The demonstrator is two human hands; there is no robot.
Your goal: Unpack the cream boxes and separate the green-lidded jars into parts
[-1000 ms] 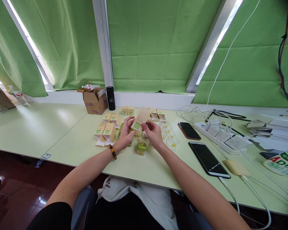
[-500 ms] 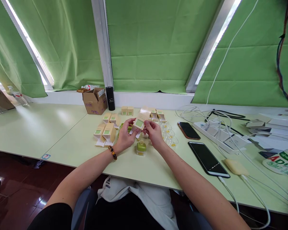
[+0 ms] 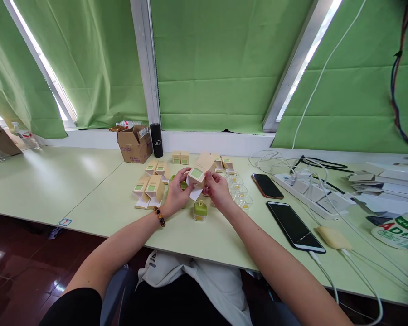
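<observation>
Both hands hold one small tan carton with a green square label, raised a little above the pale green table. My left hand, with a bead bracelet at the wrist, grips its lower left side. My right hand pinches its right side, and a white flap hangs open at the bottom. A small green jar stands on the table just below the hands. Several matching cartons stand to the left, and more sit behind the hands.
Clear plastic cups with yellow bits line up right of my hands. Two phones lie to the right, beside a power strip and white cables. An open brown box and a black cylinder stand near the window sill.
The carton has been turned and lifted slightly between my hands, and its white bottom flap now hangs open. Both hands stay in nearly the same place.
</observation>
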